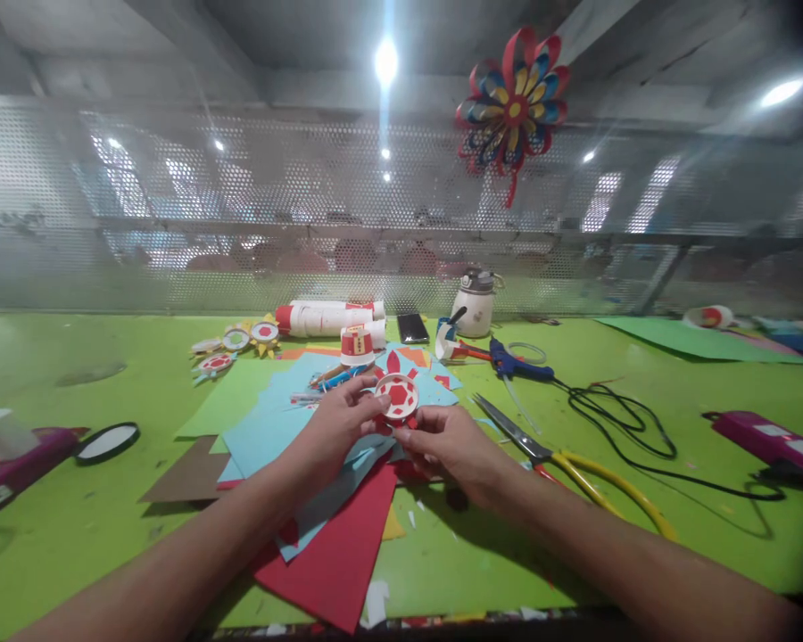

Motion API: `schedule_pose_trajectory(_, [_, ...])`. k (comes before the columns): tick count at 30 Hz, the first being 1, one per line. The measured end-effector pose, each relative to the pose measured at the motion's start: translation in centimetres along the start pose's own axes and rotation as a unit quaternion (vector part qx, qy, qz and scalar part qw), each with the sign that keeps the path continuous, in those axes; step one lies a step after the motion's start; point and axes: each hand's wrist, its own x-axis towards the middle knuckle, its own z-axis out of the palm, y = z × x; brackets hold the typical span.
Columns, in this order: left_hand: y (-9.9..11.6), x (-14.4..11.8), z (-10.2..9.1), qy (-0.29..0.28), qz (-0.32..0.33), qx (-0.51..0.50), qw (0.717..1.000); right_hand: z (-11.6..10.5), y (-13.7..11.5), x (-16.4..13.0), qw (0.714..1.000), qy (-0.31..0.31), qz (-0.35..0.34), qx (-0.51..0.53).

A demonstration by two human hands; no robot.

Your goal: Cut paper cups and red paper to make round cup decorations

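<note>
1. Only one view: cam on my head, looking fwd and slightly down across the green table (73, 499).
2. Close on my left hand (338, 428) and right hand (451, 446), forearms entering from the bottom edge.
3. Wide angle; reaches the perforated screen (174, 223) at the back, ceiling lights (386, 61) up top.

Both forearms stretched forward, left hand (338, 421) and right hand (445, 443) close together, fingers pinched.
</note>
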Motion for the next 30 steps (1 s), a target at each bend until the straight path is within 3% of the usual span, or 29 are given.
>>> schedule_pose_trajectory(7, [0.7,-0.2,0.1,0.031,-0.005,0.000,1.000,0.1,-1.0,-0.6,0.995,0.045,-0.024,-0.082])
schedule_pose_trajectory(11, [0.6,-0.2,-0.2,0.006,-0.005,0.017,1.000,-1.0,-1.7,-0.4,0.979,0.119,-0.105,-0.129])
schedule_pose_trajectory(14, [0.2,-0.2,-0.3,-0.015,-0.018,0.028,0.999,-2.3,-2.3,0.1,0.968,0.162,-0.165,-0.101])
schedule_pose_trajectory(22, [0.0,-0.8,0.3,-0.105,-0.061,0.068,0.990,-3.1,-2.8,0.6,0.977,0.118,-0.169,-0.062])
schedule_pose_trajectory(30, [0.1,-0.9,0.3,-0.092,-0.060,0.084,0.990,-2.6,-2.4,0.4,0.974,0.120,-0.164,-0.095])
